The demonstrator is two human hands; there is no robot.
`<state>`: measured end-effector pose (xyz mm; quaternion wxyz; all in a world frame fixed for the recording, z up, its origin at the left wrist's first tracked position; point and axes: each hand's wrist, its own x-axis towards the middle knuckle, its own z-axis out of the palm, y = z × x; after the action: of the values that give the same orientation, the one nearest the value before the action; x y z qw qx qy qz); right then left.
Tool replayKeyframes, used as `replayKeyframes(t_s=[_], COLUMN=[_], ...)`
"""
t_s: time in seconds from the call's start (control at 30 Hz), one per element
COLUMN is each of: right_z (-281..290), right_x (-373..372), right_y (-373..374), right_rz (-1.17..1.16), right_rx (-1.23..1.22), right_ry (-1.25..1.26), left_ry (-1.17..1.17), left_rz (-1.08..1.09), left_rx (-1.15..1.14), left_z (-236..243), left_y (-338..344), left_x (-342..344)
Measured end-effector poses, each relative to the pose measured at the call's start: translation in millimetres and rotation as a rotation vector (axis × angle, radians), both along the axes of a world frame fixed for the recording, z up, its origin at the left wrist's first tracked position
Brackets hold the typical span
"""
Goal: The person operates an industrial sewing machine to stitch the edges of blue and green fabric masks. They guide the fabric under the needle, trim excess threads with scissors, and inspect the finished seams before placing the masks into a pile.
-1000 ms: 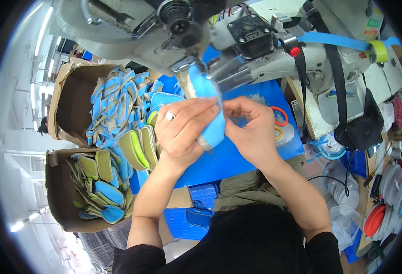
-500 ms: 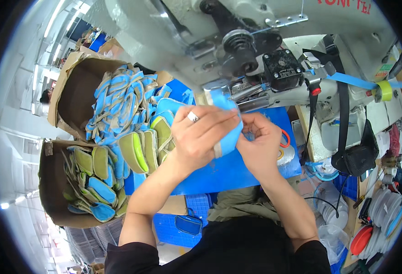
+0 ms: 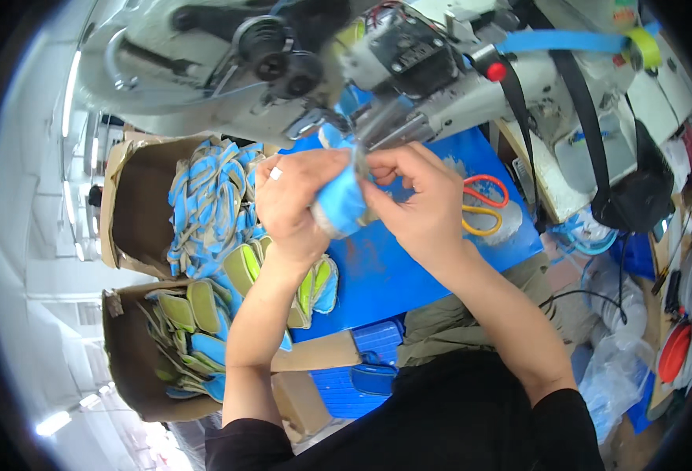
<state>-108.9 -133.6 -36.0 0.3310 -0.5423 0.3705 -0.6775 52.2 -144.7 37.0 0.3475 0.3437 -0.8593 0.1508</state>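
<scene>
In the head view, the left hand (image 3: 292, 206) grips a blue-and-grey padded fabric piece (image 3: 341, 202) and the right hand (image 3: 424, 208) appears to pinch its edge, just below the sewing machine (image 3: 165, 98). The step looks like guiding that edge; the next move likely calls for steady alignment, fingertips clear of the metal. Scissors (image 3: 483, 233) lie right of the hands on the blue worktop (image 3: 373, 279); cardboard boxes (image 3: 122, 345) and ceiling lights (image 3: 53, 424) left.
</scene>
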Motion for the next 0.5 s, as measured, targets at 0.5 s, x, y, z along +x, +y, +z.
replayKeyframes(t_s=[0.5], right_z=[-10], right_x=[19], right_y=[5], right_rz=[-0.074], right_rx=[0.042], right_ry=[-0.051], left_ry=[-0.145], left_rz=[-0.085], left_rx=[-0.037], left_z=[3], left_y=[7], left_x=[4])
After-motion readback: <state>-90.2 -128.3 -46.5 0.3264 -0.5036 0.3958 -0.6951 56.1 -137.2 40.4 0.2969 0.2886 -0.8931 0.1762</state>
